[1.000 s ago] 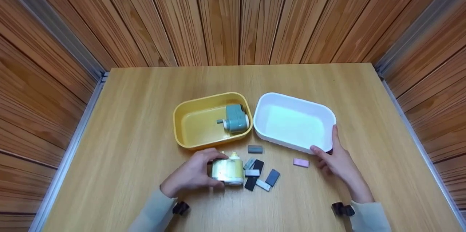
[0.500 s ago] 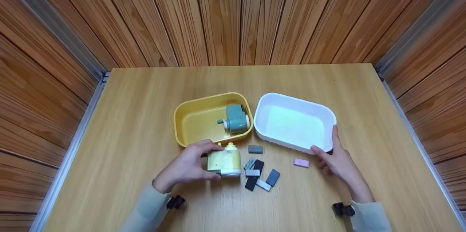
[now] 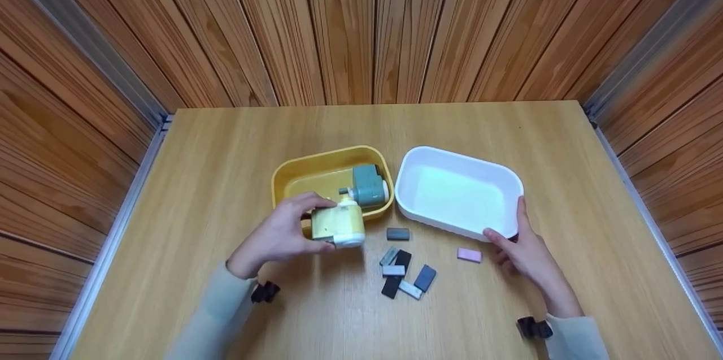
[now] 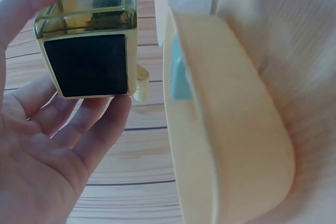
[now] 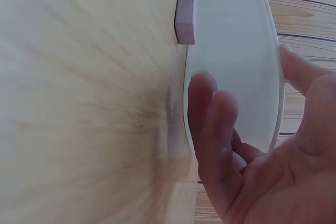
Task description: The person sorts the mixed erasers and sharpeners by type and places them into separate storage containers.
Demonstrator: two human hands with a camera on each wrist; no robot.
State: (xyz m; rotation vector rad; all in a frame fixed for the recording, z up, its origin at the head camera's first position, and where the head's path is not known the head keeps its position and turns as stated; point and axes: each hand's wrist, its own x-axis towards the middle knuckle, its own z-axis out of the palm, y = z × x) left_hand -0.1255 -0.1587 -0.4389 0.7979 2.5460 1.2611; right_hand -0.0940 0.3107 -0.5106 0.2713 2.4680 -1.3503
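My left hand (image 3: pixel 281 234) grips a pale yellow hand-crank pencil sharpener (image 3: pixel 338 224) between thumb and fingers, over the front rim of the yellow tub (image 3: pixel 282 179). In the left wrist view, the sharpener's black base and see-through drawer (image 4: pixel 86 17) face the camera. A teal pencil sharpener (image 3: pixel 368 186) lies at the right end inside the yellow tub, its crank pointing left. My right hand (image 3: pixel 525 252) holds the near right corner of the white tub (image 3: pixel 406 210), thumb at the front wall and a finger along the right side.
Several small rectangular blocks, grey, black and whitish, lie in a loose cluster (image 3: pixel 426 278) in front of the tubs. One grey block (image 3: pixel 398 234) is nearer the tubs. A pink block (image 3: pixel 469 255) lies in front of the white tub. Wood-panelled walls (image 3: pixel 361 26) surround the table.
My left hand has lifted the yellow pencil sharpener away from beside the blocks, moving it left and forward to the yellow tub's front rim. The right hand stays at the white tub's corner.
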